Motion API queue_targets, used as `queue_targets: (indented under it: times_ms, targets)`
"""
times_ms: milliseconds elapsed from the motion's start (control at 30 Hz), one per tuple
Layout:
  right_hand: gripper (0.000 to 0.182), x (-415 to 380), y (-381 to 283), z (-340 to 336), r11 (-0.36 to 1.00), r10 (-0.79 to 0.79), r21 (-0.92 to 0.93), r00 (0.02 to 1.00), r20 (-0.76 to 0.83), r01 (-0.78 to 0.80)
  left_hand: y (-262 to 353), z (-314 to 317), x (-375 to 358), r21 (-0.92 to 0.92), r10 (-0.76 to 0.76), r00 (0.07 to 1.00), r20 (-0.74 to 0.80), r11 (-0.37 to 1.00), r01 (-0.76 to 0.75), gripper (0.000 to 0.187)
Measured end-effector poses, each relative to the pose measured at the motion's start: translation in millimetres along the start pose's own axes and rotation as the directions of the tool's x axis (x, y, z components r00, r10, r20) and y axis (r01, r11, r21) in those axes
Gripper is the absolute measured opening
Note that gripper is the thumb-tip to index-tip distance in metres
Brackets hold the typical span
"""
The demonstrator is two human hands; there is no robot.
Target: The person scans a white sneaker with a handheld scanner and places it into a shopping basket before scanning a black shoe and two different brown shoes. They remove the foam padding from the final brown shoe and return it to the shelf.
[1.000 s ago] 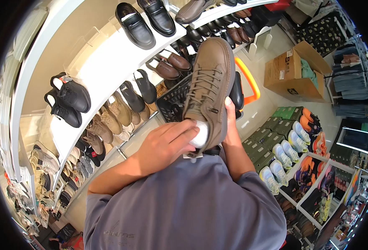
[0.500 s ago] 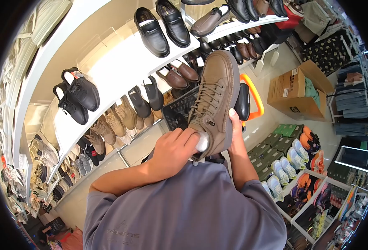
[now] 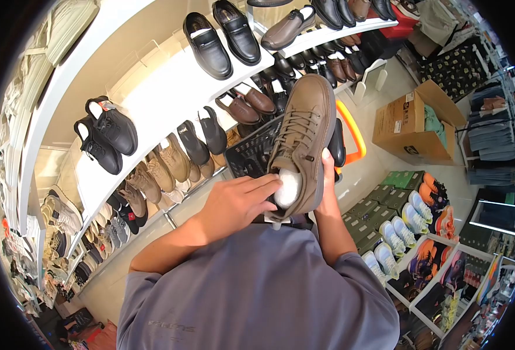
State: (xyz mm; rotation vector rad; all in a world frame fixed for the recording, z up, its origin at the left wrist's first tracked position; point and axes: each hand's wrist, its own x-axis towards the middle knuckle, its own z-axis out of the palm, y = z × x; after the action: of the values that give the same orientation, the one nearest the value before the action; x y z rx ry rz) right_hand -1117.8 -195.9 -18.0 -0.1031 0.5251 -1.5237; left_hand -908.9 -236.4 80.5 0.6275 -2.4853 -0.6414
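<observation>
A brown lace-up shoe (image 3: 304,116) is held up in front of me, toe pointing away and its opening toward me. White stuffing (image 3: 289,188) fills the opening. Along the shoe's right side, my right hand (image 3: 327,181) grips it, thumb up against the sole edge and the other fingers hidden behind. On the left, my left hand (image 3: 237,201) is closed at the collar, fingertips at the rim beside the stuffing. Its thumb lies below the fingers. Behind the shoe are a black basket (image 3: 251,149) and an orange handle (image 3: 353,140).
A curved white shelf (image 3: 152,105) carries black loafers (image 3: 228,41) and black lace-up shoes (image 3: 110,134), with rows of shoes beneath. To the right are an open cardboard box (image 3: 406,128), green shoeboxes (image 3: 380,204), sneakers (image 3: 403,233) and hanging jeans (image 3: 493,146).
My left hand has shifted left from over the tongue to the collar's rim, so more of the white stuffing shows. The shoe has turned slightly, its opening now wider in view.
</observation>
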Motion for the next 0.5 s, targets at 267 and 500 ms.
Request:
queue_targets:
  times_ms: [267,500]
  targets:
    - [0.058,-1,8,-15,0.977,-0.062,-0.212,0.986,-0.157,0.027,2,31,-10,0.025,-0.183,0.983,-0.006,0.983,0.183,0.015]
    - [0.057,-2,15,-5,0.948,-0.201,-0.281,0.967,-0.159,0.151,-9,11,-17,-0.171,-0.162,0.986,-0.032,0.973,0.154,0.015]
